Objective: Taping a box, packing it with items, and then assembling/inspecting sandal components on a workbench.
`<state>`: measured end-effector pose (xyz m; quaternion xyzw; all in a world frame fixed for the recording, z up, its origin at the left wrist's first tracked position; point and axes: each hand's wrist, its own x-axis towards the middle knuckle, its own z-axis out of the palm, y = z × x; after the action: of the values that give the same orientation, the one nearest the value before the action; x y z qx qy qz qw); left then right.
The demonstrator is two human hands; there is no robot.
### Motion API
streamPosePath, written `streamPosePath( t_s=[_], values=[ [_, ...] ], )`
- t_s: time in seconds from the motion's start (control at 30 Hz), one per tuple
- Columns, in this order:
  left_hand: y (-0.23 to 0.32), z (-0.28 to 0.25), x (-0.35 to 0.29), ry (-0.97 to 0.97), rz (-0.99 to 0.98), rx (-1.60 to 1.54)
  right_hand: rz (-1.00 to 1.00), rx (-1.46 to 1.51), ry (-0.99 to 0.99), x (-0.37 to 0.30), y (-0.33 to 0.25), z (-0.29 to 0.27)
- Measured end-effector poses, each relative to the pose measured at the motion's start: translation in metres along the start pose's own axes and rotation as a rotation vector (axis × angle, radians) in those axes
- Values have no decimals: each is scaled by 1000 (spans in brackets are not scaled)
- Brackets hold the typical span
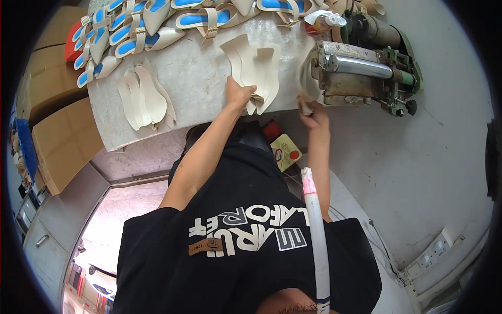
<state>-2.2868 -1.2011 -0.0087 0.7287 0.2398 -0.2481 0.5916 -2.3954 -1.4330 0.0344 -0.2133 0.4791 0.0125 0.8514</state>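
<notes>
At the bench's front edge, my left hand (241,93) is closed on the lower ends of several cream shoe insoles (250,65), which fan upward on the worktop. To its right, my right hand (317,119) is closed, fingers bent, on the lower end of a beige insole (307,78). That piece stands curved along the left side of a roller machine (361,68); its far part is partly hidden by the machine. More cream insoles (144,99) lie overlapping on the left of the bench.
Several beige pointed shoes with blue footbeds (209,20) crowd the back of the white-covered bench (196,68). A bottle (327,22) stands by the machine. Cardboard boxes (68,138) flank the left side. Below are a yellow can (285,152) and, close up, a cigarette (315,230).
</notes>
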Motion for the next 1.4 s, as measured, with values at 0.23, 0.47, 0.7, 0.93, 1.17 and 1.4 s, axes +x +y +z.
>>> streamPosePath(
  t_s=[0.23, 0.47, 0.7, 0.93, 1.17, 1.4],
  values=[
    [-4, -26, -11, -209, 82, -158, -254, -618, 98, -8, 96, 79],
    [-3, -33, -26, -440, -308, -798, -382, -1011, 292, -11, 101, 69],
    [-8, -43, -37, -487, -308, -580, -227, -519, -17, -13, 110, 50],
    [59, -104, -86, -571, -293, -888, -210, -341, -255, -73, 124, 106],
    [75, -228, -146, -277, 230, -947, -103, -400, -384, -136, 226, 228],
    [57, -413, -136, -83, 176, -928, -98, -519, -619, -152, 357, 288]
  ],
)
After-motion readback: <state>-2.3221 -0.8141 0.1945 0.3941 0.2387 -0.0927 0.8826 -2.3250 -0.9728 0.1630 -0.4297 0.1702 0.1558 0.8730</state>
